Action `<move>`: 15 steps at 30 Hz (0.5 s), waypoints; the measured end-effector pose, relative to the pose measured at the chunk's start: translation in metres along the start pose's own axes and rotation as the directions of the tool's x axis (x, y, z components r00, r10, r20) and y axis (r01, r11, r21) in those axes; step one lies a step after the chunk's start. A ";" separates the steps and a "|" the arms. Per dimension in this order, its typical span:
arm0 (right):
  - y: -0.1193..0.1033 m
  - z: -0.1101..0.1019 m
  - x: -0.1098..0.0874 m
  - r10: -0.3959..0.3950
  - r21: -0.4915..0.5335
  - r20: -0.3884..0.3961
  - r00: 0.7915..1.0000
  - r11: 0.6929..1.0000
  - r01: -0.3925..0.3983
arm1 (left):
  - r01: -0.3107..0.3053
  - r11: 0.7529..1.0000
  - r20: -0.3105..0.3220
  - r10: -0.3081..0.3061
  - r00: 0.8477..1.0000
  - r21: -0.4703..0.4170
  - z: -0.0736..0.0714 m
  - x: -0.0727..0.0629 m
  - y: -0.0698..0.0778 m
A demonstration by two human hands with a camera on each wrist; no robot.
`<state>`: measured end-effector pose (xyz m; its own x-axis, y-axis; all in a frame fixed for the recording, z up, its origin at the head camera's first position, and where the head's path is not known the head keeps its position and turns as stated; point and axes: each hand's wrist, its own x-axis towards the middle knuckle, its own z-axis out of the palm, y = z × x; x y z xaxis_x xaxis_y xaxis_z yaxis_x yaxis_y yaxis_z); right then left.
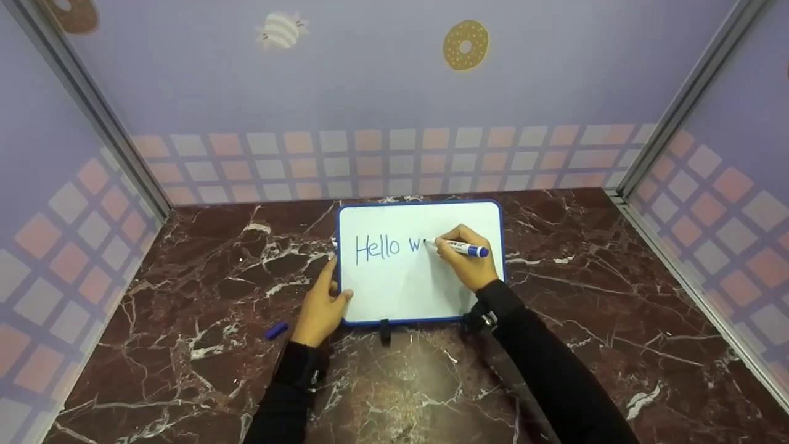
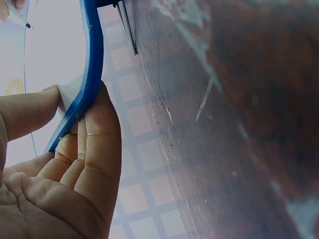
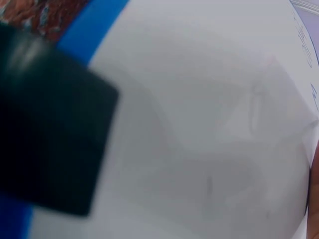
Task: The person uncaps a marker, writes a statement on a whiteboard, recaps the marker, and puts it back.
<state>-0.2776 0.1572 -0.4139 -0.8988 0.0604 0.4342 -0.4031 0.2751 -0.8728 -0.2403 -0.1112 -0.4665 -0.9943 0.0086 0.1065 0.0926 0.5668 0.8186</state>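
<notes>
Beside our left hand [image 1: 320,311], gripping the whiteboard [image 1: 394,293], we're likely mid-lettering; right hand [image 1: 473,262] pinches marker [image 1: 457,246]. Next stroke wants steady grip.

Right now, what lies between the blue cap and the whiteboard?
A strip of table, then the left hand gripping the whiteboard; the head view shows this.

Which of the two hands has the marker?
The right hand: its fingers pinch the white-and-blue marker beside the written "w". The left hand instead grips the whiteboard by its left edge.
</notes>
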 end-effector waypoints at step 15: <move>0.002 0.002 0.000 -0.005 -0.089 0.032 0.999 0.996 0.008 | 0.000 1.000 -0.001 0.000 1.000 -0.002 0.000 0.001 -0.001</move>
<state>-0.2785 0.1564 -0.4165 -0.9018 0.0284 0.4313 -0.3933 0.3600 -0.8460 -0.2417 -0.1115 -0.4668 -0.9943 0.0076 0.1067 0.0923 0.5652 0.8198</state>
